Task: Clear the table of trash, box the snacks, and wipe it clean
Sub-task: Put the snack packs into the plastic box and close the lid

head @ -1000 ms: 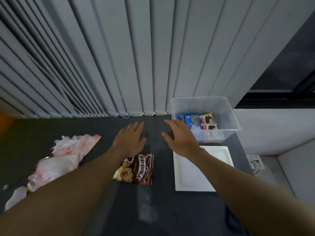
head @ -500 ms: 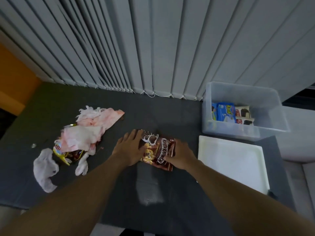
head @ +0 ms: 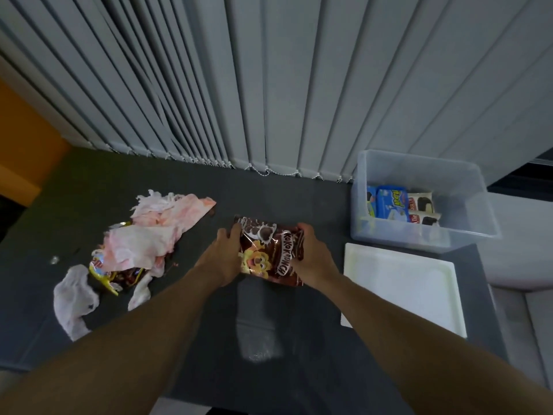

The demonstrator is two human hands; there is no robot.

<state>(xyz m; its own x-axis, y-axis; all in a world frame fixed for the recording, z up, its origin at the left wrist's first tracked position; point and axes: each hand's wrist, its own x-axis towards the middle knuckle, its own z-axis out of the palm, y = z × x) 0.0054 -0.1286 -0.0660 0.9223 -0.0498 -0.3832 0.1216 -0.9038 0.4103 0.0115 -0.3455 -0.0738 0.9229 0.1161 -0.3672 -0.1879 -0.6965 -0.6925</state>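
A brown cereal snack bag [head: 269, 253] sits at the middle of the dark table [head: 269, 354]. My left hand [head: 223, 256] grips its left edge and my right hand [head: 311, 256] grips its right edge, fingers curled over the top. A clear plastic box [head: 466, 217] stands at the back right with several snack packs [head: 392, 203] inside. Left of my hands lies a heap of pink-stained tissues [head: 155, 232] over a yellow wrapper [head: 113, 274], with a crumpled white tissue [head: 74, 301] in front.
The white box lid [head: 401, 286] lies flat on the table just right of my right forearm. Grey vertical blinds [head: 269, 85] hang along the table's back edge. A pale smear [head: 257, 330] marks the table between my forearms.
Both hands dropped from hovering flat above the table onto the cereal bag and closed round its two sides. The camera view shifted left and back, showing more of the trash heap.
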